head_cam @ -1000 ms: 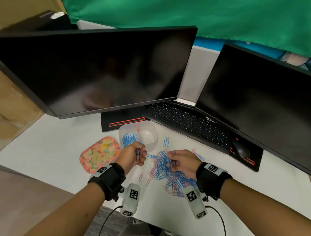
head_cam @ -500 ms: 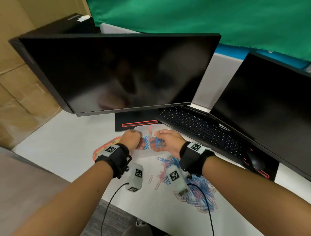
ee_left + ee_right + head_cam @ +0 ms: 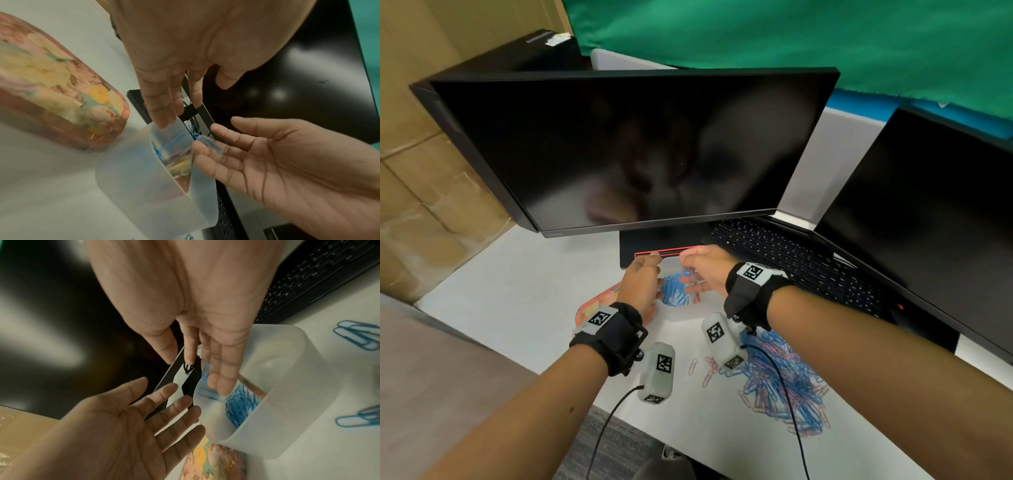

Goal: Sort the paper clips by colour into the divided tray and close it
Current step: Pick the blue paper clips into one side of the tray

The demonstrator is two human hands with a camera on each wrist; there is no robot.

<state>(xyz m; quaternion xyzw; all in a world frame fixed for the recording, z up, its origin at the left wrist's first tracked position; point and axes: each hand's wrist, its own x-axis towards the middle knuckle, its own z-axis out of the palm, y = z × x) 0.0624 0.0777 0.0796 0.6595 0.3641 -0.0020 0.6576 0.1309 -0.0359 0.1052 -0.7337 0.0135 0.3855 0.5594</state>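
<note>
The translucent divided tray [image 3: 677, 265] stands in front of the monitor base, with blue paper clips [image 3: 677, 292] heaped in its left compartment. Both hands hover over it, palms facing each other and fingers straight. My left hand [image 3: 649, 274] holds nothing, and its fingertips [image 3: 163, 121] are at the tray's rim [image 3: 144, 178]. My right hand [image 3: 697, 270] is open too, and a few blue clips [image 3: 205, 142] lie loose on its fingers [image 3: 221, 382] above the blue heap [image 3: 240, 404]. A mixed pile of blue and pink clips [image 3: 784, 380] lies near the table's front.
The floral lid [image 3: 590, 308] lies left of the tray. A keyboard [image 3: 791, 253] and two dark monitors [image 3: 640, 147] close in the back and right. Loose blue clips [image 3: 359, 335] lie on the table right of the tray. Stray pink clips [image 3: 705, 373] sit beside the pile.
Both hands left the clip pile with pinched blue clips, moved forward over the tray and opened there. The head view has swung left and closer.
</note>
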